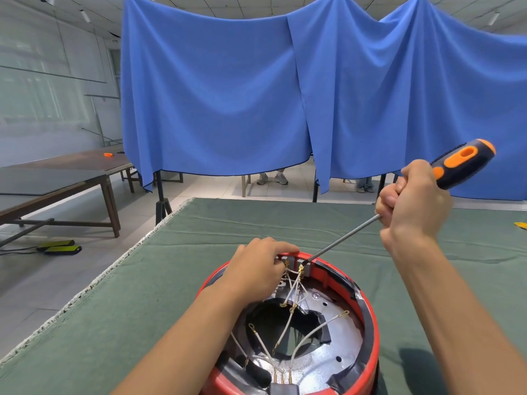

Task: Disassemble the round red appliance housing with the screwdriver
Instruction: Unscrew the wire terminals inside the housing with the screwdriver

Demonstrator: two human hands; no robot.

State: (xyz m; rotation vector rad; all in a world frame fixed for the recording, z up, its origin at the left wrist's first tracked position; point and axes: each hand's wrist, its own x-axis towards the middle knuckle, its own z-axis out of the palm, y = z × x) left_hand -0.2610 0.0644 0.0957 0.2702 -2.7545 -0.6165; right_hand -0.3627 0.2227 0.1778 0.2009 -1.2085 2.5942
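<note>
The round red appliance housing (369, 332) stands open side up on the green cloth at the bottom centre, showing a silver inner plate and several white wires with brass terminals (288, 323). My left hand (256, 269) grips the housing's far rim, fingers curled over the edge beside the terminals. My right hand (413, 206) holds the screwdriver (462, 163) by its dark blue and orange handle, raised at the right. The steel shaft slants down to the left, and its tip sits at a brass terminal on the far rim.
The green cloth-covered table (199, 280) stretches ahead, its left edge running diagonally. A yellow object (521, 225) lies at its far right edge. Blue curtains (228, 95) hang behind. A brown table (65, 178) stands at left, with flat black-and-green devices (61, 248) on the floor.
</note>
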